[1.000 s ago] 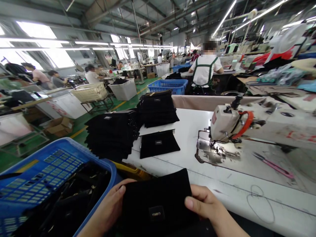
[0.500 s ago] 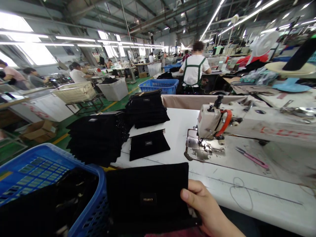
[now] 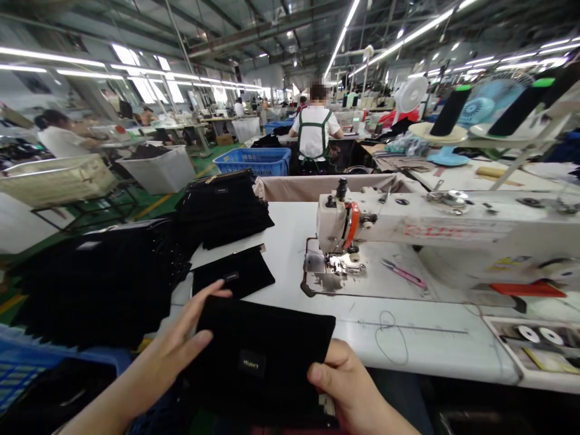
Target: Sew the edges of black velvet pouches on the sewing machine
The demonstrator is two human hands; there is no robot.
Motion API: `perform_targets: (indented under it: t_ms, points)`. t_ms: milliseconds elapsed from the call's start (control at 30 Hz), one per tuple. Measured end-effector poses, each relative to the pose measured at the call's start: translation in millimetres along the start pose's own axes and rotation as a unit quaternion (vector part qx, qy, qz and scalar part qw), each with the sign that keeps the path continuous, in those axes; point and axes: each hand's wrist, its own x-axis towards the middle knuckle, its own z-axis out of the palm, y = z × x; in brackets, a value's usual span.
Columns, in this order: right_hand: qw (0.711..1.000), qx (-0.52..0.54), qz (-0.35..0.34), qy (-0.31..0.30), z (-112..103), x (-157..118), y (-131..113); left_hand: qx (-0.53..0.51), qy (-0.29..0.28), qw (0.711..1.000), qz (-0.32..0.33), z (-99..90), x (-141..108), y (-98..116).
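Observation:
A black fabric piece with a small label (image 3: 263,338) hangs in front of me at the lower middle. My right hand (image 3: 339,377) pinches its right edge, thumb on the front. At its left edge is my left hand (image 3: 193,338), thumb and fingers spread apart around the edge. Just behind it, another black labelled piece (image 3: 249,272) lies flat on the white sewing table (image 3: 290,226). Two stacks of black pieces, one nearer (image 3: 104,272) and one farther (image 3: 224,208), stand on the left.
The sewing machine (image 3: 371,220) stands right of centre, with pink-handled snips (image 3: 405,273) on its bed. A loose thread lies near the table's front edge. A blue basket (image 3: 104,356) is at the lower left. Ahead, a person in a white shirt (image 3: 312,133) faces away beside another blue basket (image 3: 254,162).
The view has turned right. My left hand has come into view at the left edge of the held piece, which my right hand still grips and has tilted slightly.

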Motion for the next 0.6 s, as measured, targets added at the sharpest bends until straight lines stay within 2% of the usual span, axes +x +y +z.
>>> perform_targets:
  t_ms: [33,100,167,200,233,267,333,367,400,467,533,600]
  points:
    - [1.000,-0.020,-0.009,0.002,-3,-4,-3,-0.042,-0.071,0.996,-0.024,7.5,19,5]
    - [0.996,-0.082,-0.027,-0.009,-12,-11,-13,-0.086,-0.148,0.984,-0.037,17.5,63,16]
    - [0.982,-0.181,-0.029,-0.054,-25,-15,-26,-0.036,-0.193,0.980,0.007,22.6,112,28]
    - [0.966,-0.248,-0.026,-0.069,-33,-15,-34,0.005,-0.235,0.971,0.044,25.6,137,34]
    - [0.943,-0.326,-0.029,-0.065,-41,-14,-42,0.070,-0.266,0.958,0.085,30.0,161,38]
    - [0.909,-0.412,-0.043,-0.043,-50,-10,-50,0.131,-0.270,0.946,0.123,36.4,183,42]
    - [0.815,-0.571,-0.095,0.017,-66,2,-66,0.229,-0.206,0.932,0.194,54.7,218,49]
    - [0.768,-0.627,-0.126,0.030,-74,10,-74,0.249,-0.176,0.929,0.208,65.4,228,52]
    - [0.728,-0.667,-0.156,0.020,-80,18,-80,0.262,-0.151,0.928,0.218,76.0,232,54]
    - [0.674,-0.713,-0.192,-0.041,-91,35,-88,0.273,-0.124,0.927,0.225,94.6,223,55]
    - [0.634,-0.739,-0.206,-0.097,-99,50,-91,0.277,-0.128,0.923,0.235,108.2,197,52]
    - [0.607,-0.756,-0.209,-0.129,-105,59,-88,0.273,-0.164,0.908,0.272,118.3,166,45]
